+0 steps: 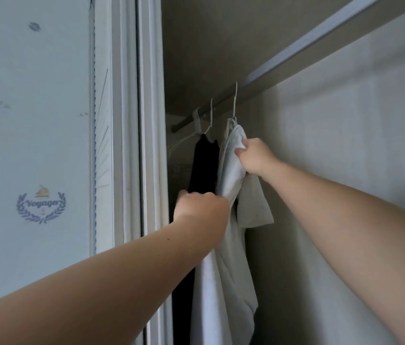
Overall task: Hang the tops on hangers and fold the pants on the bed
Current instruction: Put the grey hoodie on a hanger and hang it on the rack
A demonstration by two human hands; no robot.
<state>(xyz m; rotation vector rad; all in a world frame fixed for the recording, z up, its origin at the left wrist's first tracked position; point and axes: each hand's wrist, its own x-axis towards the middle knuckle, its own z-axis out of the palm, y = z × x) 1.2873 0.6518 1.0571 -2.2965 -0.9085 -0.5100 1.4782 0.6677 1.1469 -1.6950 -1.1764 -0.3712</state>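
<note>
Hanging step: the right hand (253, 158) pinches the white top (223, 257) at its shoulder, hanger hook (235, 100) just above those fingers at the closet rail (296, 61); fingers of the left hand (201, 207) are hidden; next, probably seat and release.

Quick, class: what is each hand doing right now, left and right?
Left hand: curled against the white top, grip hidden, cannot tell.
Right hand: grips the white top's shoulder.

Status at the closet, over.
Right hand grips white top near collar. Left hand at its edge, grip hidden. Hanger hook at rail. Black top beside.
</note>
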